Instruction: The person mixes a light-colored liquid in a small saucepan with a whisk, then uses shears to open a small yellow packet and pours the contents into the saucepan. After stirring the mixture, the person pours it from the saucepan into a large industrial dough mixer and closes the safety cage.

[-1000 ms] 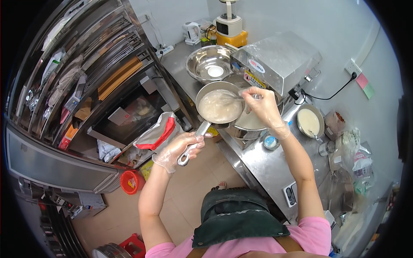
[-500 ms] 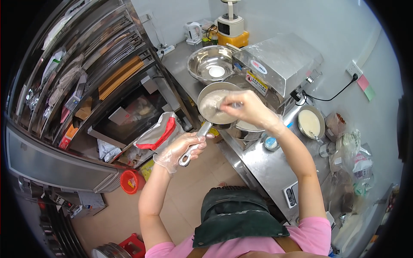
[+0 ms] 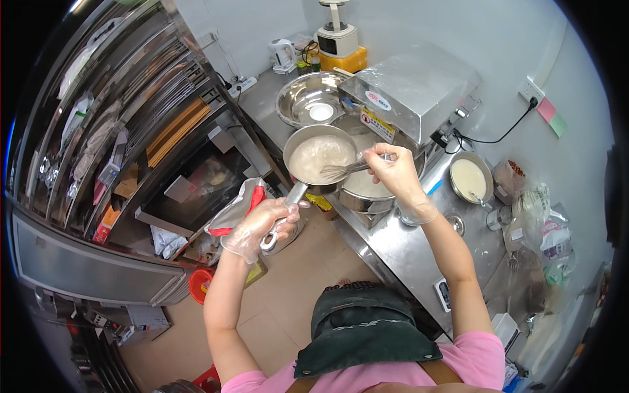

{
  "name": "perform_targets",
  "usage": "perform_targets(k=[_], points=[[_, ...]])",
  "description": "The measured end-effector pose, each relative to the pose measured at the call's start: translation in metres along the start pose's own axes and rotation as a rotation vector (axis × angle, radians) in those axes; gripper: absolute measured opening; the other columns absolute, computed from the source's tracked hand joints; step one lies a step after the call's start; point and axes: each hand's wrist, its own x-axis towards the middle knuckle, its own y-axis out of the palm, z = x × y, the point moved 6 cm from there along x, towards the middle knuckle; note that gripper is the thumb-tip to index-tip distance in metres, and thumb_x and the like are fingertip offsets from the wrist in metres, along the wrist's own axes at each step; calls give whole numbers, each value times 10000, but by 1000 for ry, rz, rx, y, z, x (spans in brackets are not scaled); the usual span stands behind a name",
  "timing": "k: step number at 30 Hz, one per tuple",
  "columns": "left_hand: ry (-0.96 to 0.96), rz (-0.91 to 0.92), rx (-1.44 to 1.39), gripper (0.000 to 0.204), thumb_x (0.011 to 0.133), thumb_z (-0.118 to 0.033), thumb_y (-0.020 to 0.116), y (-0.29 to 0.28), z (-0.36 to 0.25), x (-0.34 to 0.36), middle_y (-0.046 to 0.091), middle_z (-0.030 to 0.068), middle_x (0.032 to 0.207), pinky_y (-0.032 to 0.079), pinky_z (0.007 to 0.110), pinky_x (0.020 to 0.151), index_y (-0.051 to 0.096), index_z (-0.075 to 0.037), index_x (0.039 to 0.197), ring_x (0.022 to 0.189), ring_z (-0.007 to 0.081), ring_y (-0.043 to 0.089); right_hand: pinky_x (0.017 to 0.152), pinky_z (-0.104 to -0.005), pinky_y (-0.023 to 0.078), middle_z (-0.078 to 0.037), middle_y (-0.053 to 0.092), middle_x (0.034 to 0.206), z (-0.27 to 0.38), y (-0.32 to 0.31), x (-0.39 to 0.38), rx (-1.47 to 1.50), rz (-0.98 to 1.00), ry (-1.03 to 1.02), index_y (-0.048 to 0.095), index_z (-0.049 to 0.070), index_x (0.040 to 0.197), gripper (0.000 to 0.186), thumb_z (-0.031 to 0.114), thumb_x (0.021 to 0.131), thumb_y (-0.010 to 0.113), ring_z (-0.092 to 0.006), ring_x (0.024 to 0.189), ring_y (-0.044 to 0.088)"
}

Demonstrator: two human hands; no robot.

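Note:
My left hand point(image 3: 263, 224), in a clear plastic glove, is wrapped round the metal handle of a saucepan point(image 3: 293, 157). The pan is held up in front of the machine and contains a pale, creamy liquid. In my gloved right hand point(image 3: 396, 175) is a wire whisk point(image 3: 346, 169), pinched by its handle. The whisk lies nearly level across the pan's right rim, its wires over or just in the liquid; which, I cannot tell. Behind and right of the pan stands a large steel bowl point(image 3: 362, 202) with pale contents, beneath the raised machine.
A steel machine with a boxy cover point(image 3: 414, 92) stands at the back of the counter point(image 3: 409, 252). Left of it is a wide steel basin point(image 3: 288, 103). A pot of pale liquid point(image 3: 486, 171) sits on the right. A tray rack point(image 3: 131, 124) rises on the left, and a red bucket point(image 3: 200, 286) stands below.
My right hand has drawn back rightward from over the pan, and the whisk now slants out across the rim. My left hand and the saucepan have shifted slightly left; the whole view has shifted too.

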Motion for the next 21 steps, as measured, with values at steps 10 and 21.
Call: perform_targets(k=[10, 21], points=[[-34, -14, 186, 292, 980, -79, 548, 2, -34, 9, 495, 6, 731, 337, 208, 423, 518, 114, 1197, 506, 55, 412, 574, -247, 481, -15, 645, 714, 8, -7, 1, 35, -29, -62, 721, -17, 942, 246, 224, 907, 688, -78, 595, 578], [-82, -93, 377, 244, 976, -68, 523, 22, -53, 16, 477, -11, 712, 321, 204, 425, 543, 91, 1160, 502, 47, 395, 581, -244, 509, -24, 682, 772, 6, -40, -24, 244, -203, -200, 739, -13, 958, 230, 213, 924, 703, -65, 639, 585]])
